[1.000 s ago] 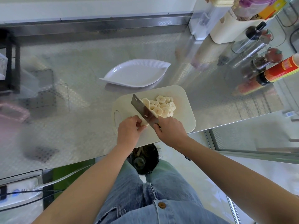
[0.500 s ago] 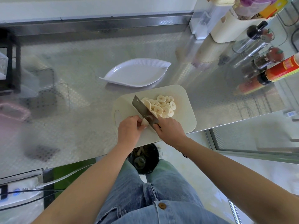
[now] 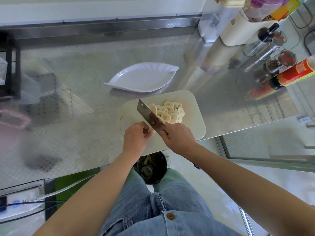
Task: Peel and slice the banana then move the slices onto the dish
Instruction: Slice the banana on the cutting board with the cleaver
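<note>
Fingers (image 3: 146, 129), left hand (image 3: 134, 139), pinch banana stub (image 3: 151, 130); pale slices (image 3: 168, 112) heaped beside cleaver (image 3: 147, 113).

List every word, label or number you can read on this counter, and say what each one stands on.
No text is legible in the head view.
Red bottle with a black cap: label print is too blurred to read.
Yellow and orange box: lettering is too blurred to read.
Steel cleaver blade: one small mark, unreadable.
Small white sticker with blue print: too small to read.
</note>
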`<state>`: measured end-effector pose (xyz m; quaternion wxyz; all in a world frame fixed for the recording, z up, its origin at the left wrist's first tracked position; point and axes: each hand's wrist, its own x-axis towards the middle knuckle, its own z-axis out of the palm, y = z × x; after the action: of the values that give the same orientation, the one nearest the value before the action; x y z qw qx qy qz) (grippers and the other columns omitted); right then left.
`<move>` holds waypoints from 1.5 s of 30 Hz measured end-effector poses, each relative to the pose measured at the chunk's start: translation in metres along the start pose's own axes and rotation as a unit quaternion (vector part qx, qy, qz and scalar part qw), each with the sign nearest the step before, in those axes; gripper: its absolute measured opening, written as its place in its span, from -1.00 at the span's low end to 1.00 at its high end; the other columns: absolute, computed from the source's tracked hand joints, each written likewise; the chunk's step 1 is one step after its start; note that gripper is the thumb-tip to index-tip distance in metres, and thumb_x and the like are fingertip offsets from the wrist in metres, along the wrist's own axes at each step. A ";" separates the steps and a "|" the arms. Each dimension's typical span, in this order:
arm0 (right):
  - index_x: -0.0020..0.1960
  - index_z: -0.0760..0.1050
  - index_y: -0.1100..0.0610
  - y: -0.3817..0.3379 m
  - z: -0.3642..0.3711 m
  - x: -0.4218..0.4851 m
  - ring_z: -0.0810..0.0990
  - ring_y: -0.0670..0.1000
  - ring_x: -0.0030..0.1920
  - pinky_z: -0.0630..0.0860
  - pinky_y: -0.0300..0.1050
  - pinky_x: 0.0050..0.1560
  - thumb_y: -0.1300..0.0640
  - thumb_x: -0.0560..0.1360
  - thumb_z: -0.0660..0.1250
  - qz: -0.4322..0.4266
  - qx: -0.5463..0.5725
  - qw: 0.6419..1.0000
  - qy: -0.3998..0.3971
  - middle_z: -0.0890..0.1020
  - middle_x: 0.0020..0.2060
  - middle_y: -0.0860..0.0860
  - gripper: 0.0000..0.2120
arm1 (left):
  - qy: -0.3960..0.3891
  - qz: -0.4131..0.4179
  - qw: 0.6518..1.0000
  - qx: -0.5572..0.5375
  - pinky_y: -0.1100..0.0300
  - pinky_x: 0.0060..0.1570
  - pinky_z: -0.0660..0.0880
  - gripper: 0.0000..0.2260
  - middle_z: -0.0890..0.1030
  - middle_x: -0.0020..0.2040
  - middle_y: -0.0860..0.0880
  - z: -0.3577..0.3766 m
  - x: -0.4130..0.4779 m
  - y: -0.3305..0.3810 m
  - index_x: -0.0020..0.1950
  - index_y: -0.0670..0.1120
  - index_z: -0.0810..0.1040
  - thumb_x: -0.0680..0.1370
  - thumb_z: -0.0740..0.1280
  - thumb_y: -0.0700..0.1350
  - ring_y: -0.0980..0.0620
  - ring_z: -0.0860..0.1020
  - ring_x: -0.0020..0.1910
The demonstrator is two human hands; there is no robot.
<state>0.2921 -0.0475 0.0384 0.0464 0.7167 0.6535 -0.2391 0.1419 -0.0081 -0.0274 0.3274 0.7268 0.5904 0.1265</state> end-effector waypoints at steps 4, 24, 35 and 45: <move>-0.16 0.28 0.13 0.000 -0.002 0.000 0.40 0.13 -0.31 0.32 -0.07 -0.29 -0.01 0.62 0.08 0.010 0.003 1.000 0.007 0.41 -0.33 0.05 -0.74 | -0.001 -0.002 1.000 0.004 0.22 -0.16 0.44 -0.81 0.64 -0.20 0.01 0.000 0.000 0.000 -0.11 -0.10 0.60 0.44 0.47 0.00 0.04 0.57 -0.21; -0.14 0.27 0.13 -0.003 0.009 0.007 0.40 0.12 -0.30 0.32 -0.06 -0.28 -0.01 0.62 0.10 0.023 0.015 1.000 -0.008 0.42 -0.29 0.07 -0.76 | -0.008 -0.017 1.000 -0.008 0.22 -0.14 0.41 -0.82 0.66 -0.14 -0.02 -0.001 0.001 0.001 -0.07 -0.10 0.62 0.42 0.49 -0.03 0.01 0.58 -0.17; -0.14 0.27 0.13 -0.001 -0.001 0.003 0.40 0.12 -0.31 0.31 -0.07 -0.29 -0.01 0.62 0.09 0.011 0.002 1.000 -0.011 0.42 -0.31 0.06 -0.75 | -0.005 -0.015 1.000 -0.016 0.22 -0.16 0.44 -0.82 0.65 -0.19 0.00 0.000 0.001 0.000 -0.10 -0.10 0.62 0.44 0.48 -0.01 0.03 0.57 -0.20; -0.11 0.27 0.12 0.000 0.017 0.007 0.42 0.12 -0.28 0.34 -0.05 -0.28 0.01 0.62 0.10 0.016 -0.008 0.999 -0.027 0.40 -0.29 0.05 -0.79 | -0.011 -0.022 0.999 -0.024 0.15 -0.13 0.47 -0.83 0.65 -0.16 -0.03 -0.002 0.000 0.002 -0.10 -0.11 0.62 0.41 0.50 -0.07 -0.01 0.58 -0.18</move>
<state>0.2871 -0.0475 0.0202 0.0736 0.7204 0.6420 -0.2518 0.1429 -0.0075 -0.0249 0.3534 0.7071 0.5994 0.1257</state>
